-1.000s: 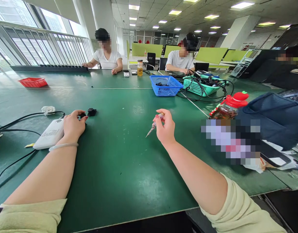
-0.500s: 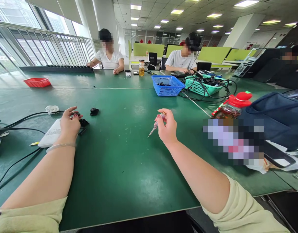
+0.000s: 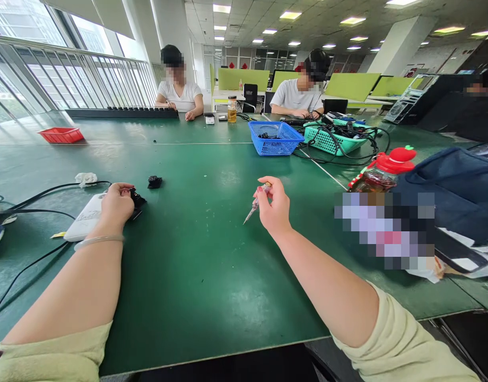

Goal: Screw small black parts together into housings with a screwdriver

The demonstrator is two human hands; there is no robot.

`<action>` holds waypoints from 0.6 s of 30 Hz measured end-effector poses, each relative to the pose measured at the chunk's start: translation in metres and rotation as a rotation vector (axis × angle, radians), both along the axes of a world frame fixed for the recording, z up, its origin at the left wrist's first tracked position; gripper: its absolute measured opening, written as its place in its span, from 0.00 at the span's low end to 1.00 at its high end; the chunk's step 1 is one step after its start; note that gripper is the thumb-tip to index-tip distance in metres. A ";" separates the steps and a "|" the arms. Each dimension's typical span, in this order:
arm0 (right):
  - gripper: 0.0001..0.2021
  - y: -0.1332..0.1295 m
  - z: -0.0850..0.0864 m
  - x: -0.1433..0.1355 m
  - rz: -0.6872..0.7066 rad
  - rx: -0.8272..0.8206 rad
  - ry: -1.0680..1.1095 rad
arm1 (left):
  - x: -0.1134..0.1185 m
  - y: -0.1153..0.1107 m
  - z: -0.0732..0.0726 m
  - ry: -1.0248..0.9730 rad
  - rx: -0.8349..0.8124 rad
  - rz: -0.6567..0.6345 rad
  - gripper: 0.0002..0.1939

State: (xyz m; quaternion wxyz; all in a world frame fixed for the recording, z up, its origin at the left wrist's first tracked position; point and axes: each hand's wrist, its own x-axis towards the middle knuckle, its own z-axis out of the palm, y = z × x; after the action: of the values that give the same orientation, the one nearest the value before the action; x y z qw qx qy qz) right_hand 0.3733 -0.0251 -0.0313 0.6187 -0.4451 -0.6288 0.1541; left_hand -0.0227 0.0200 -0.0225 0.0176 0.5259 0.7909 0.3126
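Observation:
My right hand (image 3: 276, 207) grips a small screwdriver (image 3: 253, 208) with a clear handle. Its thin metal shank points down and left over the green table (image 3: 212, 254). On the left, my left hand (image 3: 119, 202) lies low with its fingers curled together beside some small black parts (image 3: 138, 200). What those fingers pinch, if anything, is hidden. Partly behind that wrist is a white box-shaped device (image 3: 85, 218) with faint lettering. One more small black piece (image 3: 155, 182) rests just beyond the left hand.
Black cables (image 3: 41, 209) run along the left side. A red tray (image 3: 61, 135), a blue basket (image 3: 275, 139) and a green basket (image 3: 334, 140) of cables stand farther back. At right are a red-lidded bottle (image 3: 387, 168) and a dark blue bag (image 3: 459, 191). Two people sit across the table.
My left hand's fingers have curled in and come down by the black parts. My right hand holds the screwdriver almost still. Across the table, a person's long black strip has shifted right.

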 end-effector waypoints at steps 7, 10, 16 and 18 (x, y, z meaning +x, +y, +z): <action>0.08 0.000 -0.001 0.000 0.014 -0.001 0.006 | 0.005 -0.003 0.006 0.002 -0.115 0.075 0.16; 0.09 0.001 0.000 0.000 0.019 0.001 0.008 | 0.005 -0.003 0.006 0.027 -0.139 0.076 0.17; 0.09 0.001 0.000 0.000 0.012 0.003 0.008 | 0.009 -0.007 0.007 0.097 -0.185 0.028 0.18; 0.09 0.001 -0.001 0.000 0.012 0.012 0.004 | 0.013 -0.009 0.008 0.122 -0.206 0.007 0.18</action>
State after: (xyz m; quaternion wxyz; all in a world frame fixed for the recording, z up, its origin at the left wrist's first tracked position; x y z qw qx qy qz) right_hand 0.3737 -0.0238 -0.0321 0.6215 -0.4374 -0.6312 0.1549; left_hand -0.0100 0.0112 -0.0140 0.0221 0.5364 0.8203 0.1970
